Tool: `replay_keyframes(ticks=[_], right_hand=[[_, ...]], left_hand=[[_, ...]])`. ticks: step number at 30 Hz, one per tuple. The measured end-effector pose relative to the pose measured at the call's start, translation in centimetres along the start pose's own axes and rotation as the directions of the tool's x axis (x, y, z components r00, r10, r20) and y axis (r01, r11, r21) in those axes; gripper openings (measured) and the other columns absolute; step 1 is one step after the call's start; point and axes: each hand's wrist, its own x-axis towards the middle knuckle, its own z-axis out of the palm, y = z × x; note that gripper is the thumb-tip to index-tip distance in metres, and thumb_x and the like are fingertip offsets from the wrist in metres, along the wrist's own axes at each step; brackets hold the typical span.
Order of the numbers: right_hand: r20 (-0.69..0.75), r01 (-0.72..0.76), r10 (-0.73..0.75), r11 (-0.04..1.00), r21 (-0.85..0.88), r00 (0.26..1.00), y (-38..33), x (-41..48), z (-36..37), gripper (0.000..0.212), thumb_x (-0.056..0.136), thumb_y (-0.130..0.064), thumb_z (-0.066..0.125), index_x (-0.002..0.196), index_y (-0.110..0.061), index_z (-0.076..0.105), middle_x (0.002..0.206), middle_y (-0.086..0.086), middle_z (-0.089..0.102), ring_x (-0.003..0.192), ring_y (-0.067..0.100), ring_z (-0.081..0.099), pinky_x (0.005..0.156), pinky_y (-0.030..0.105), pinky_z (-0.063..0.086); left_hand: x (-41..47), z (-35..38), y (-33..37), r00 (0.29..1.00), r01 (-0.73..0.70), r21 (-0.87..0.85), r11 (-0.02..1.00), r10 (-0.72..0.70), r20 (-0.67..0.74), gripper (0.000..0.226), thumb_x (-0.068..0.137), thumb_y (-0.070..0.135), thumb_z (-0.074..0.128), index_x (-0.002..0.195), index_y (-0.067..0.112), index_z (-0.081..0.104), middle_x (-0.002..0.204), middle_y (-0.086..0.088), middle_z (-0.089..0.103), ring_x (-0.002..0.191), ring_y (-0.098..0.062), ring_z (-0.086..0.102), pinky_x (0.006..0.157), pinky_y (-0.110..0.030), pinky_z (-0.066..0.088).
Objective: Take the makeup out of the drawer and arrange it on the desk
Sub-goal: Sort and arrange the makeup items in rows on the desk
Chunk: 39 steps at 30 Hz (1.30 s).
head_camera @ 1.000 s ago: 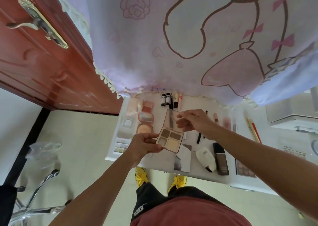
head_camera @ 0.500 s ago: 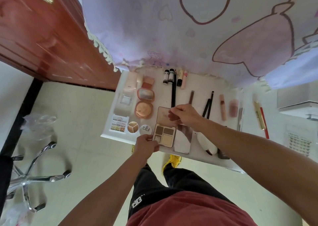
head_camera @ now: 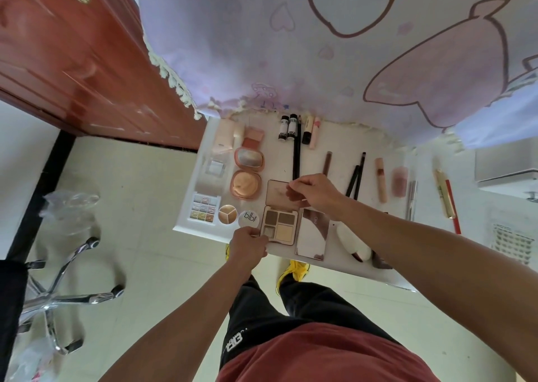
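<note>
Two hands are placing an open four-pan eyeshadow palette (head_camera: 280,226) on the white desk (head_camera: 337,145). It sits near the front edge, between a round white pot (head_camera: 248,218) and a mirrored case (head_camera: 313,236). The left hand (head_camera: 247,244) pinches the palette's near left corner. The right hand (head_camera: 314,195) pinches the far right corner of its open lid. The palette appears to rest flat among rows of laid-out makeup. The next move likely calls for squaring it up and letting go without nudging its neighbours. The drawer is out of view.
</note>
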Motion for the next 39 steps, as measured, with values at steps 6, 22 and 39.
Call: replay_keyframes(ticks=[6, 22, 39], right_hand=[[0.0, -0.02, 0.02, 0.998, -0.06, 1.0, 0.0, -0.1, -0.7, 0.021, 0.097, -0.027, 0.06, 0.104, -0.01, 0.069, 0.103, 0.012, 0.072, 0.086, 0.016, 0.065, 0.07, 0.03, 0.052], [-0.195, 0.116, -0.224, 0.885, -0.451, 0.955, -7.3, 2.6, -4.2, 0.013, 0.093, -0.024, 0.063, 0.084, -0.017, 0.068, 0.085, 0.003, 0.072, 0.081, 0.021, 0.07, 0.071, 0.033, 0.054], [-0.229, -0.097, -0.257, 0.439, -0.893, 0.939, -12.0, 12.8, -0.8, 0.04, 0.09, -0.04, 0.056, 0.126, -0.024, 0.055, 0.114, 0.007, 0.064, 0.103, 0.031, 0.062, 0.083, 0.035, 0.05]], left_hand=[[0.1, -0.6, 0.5, 0.999, -0.032, 0.073, 0.997, 0.031, 0.006, 0.031, 0.085, 0.009, 0.062, 0.115, 0.005, 0.062, 0.106, -0.012, 0.065, 0.089, -0.029, 0.067, 0.077, -0.037, 0.06], [0.4, -5.5, 9.6, 0.881, -0.395, 0.411, 0.822, 0.466, -0.086, 0.022, 0.085, 0.015, 0.058, 0.106, 0.013, 0.067, 0.096, 0.0, 0.066, 0.091, -0.018, 0.062, 0.078, -0.026, 0.046], [6.9, -11.7, 15.5, 0.861, -0.479, 0.438, 0.761, 0.503, 0.069, 0.012, 0.086, 0.015, 0.061, 0.097, 0.018, 0.066, 0.07, 0.009, 0.058, 0.068, -0.01, 0.059, 0.062, -0.018, 0.041]])
